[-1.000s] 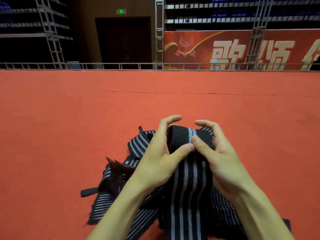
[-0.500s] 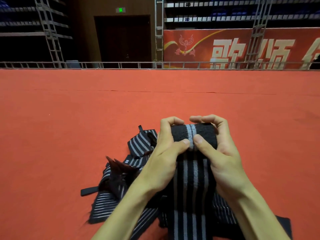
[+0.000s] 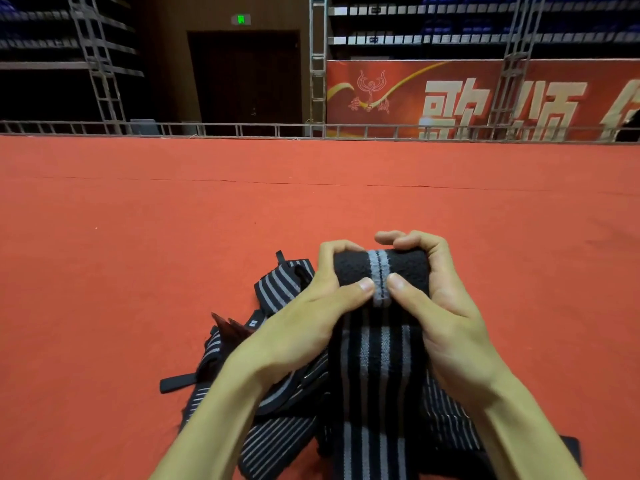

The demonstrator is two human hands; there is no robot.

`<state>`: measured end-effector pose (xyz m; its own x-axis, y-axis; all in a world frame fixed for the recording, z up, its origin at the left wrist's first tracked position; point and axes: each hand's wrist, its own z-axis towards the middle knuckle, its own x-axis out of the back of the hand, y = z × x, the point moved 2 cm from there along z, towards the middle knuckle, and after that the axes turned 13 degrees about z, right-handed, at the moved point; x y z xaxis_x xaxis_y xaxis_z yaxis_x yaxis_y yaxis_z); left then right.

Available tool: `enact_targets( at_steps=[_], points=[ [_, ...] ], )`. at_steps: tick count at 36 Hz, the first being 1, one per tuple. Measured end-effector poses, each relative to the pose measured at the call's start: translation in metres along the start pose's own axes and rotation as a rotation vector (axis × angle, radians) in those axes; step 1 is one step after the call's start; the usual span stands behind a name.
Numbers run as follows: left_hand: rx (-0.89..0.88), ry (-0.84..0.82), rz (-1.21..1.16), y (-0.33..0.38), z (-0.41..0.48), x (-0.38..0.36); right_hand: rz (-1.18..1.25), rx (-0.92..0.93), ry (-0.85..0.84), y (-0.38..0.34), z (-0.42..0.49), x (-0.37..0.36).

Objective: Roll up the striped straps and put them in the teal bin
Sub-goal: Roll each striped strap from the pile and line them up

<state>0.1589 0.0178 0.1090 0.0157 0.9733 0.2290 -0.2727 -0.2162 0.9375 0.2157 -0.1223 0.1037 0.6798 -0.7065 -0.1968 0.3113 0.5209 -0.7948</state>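
Far left, background: metal truss tower [image 3: 95, 64] set against dark stands. Dark door [image 3: 246, 81] seen to its right, green lit sign [image 3: 240, 19] mounted above it. Low rail [image 3: 207, 128] run along the far edge of the red carpet [image 3: 138, 237].

Left of centre, on the carpet: pile of striped straps [image 3: 277, 289], black with grey stripes, heaped loose and overlapping. One black tab end [image 3: 178, 383] laid flat, sticking out of the pile to the left. Part of the pile is hidden under the left wrist.

Left hand [image 3: 304, 323]: clamped on the left end of the roll [image 3: 381, 271]. Fingers are curled over its far side, thumb pressed on the near face just left of the centre grey stripe.

Centre: held strap [image 3: 377, 358]. Its far end is wound into a short thick roll, axis lying left to right. The unrolled tail is run from the roll toward the camera, over the pile, and cut off by the bottom edge. Whether the roll is lifted clear of the pile cannot be told.

Right hand [image 3: 450, 323]: clamped on the right end of the roll. Fingers are curled over the top, thumb pressed just right of the centre stripe. Thumb tips are near each other, not touching.

Right, background: red banner [image 3: 467, 71] with large pale characters, second truss tower [image 3: 512, 64] placed in front of it.
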Motion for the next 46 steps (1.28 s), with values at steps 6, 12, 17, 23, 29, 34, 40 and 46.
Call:
enact_targets(
  at_steps=[6, 12, 17, 23, 29, 34, 40, 46],
  points=[
    [-0.101, 0.137, -0.038, -0.002, 0.003, 0.004, -0.039, 0.004, 0.081, 0.004, 0.000, -0.002],
    [-0.197, 0.242, 0.240, 0.001, 0.004, 0.005, 0.070, -0.164, 0.022, 0.005, 0.000, 0.003],
    [-0.223, 0.219, 0.320, 0.001, 0.004, 0.005, 0.113, -0.200, 0.030, 0.000, 0.001, 0.006],
    [-0.296, 0.272, 0.298, 0.003, 0.004, 0.009, 0.262, -0.289, 0.079, -0.002, -0.001, 0.001],
    [-0.317, 0.300, 0.430, -0.001, 0.005, 0.009, 0.358, -0.394, 0.118, -0.001, 0.001, -0.001],
    [-0.344, 0.309, 0.444, 0.000, 0.007, 0.002, 0.343, -0.244, 0.147, 0.003, 0.002, 0.001],
    [-0.189, 0.208, 0.319, 0.001, 0.003, 0.000, 0.321, -0.224, 0.133, 0.001, 0.000, 0.006],
    [-0.013, 0.214, 0.211, -0.001, 0.004, 0.000, 0.325, -0.182, 0.123, -0.004, -0.001, 0.004]
  ],
)
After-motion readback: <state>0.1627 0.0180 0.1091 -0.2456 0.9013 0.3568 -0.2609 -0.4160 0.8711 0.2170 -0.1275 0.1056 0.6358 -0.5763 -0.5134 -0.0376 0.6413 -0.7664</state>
